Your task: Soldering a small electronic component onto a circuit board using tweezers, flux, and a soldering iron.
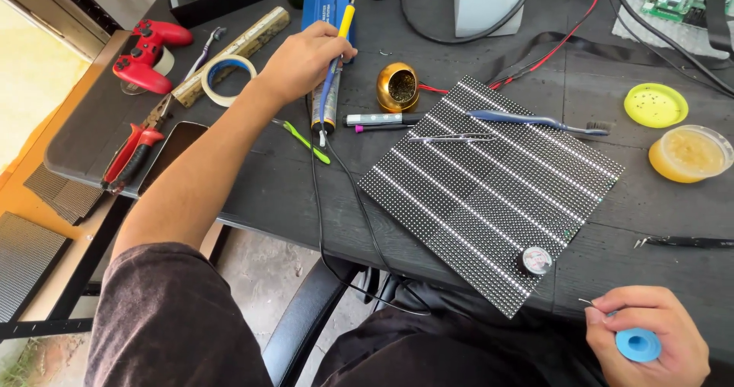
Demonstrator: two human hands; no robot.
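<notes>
My left hand (304,60) reaches across the dark table and grips a soldering iron (333,73) with a blue and yellow handle, its tip pointing down near a grey tube. Its black cord (317,203) hangs off the table's front edge. My right hand (650,341) rests low at the near right, holding a small blue spool of solder wire (638,345), with a thin strand sticking out to the left. Between the hands lies a square black LED panel (493,188), turned like a diamond. A small round tin (537,260) sits on the panel's near corner.
Tweezers (451,137) and a blue-handled tool (535,121) lie on the panel's far edge. Around it: a brass tip-cleaner ball (397,87), a pen (382,118), a yellow lid (655,105), a flux tub (690,154), a tape roll (227,77), red pliers (131,154), a red game controller (149,54), a phone (172,154).
</notes>
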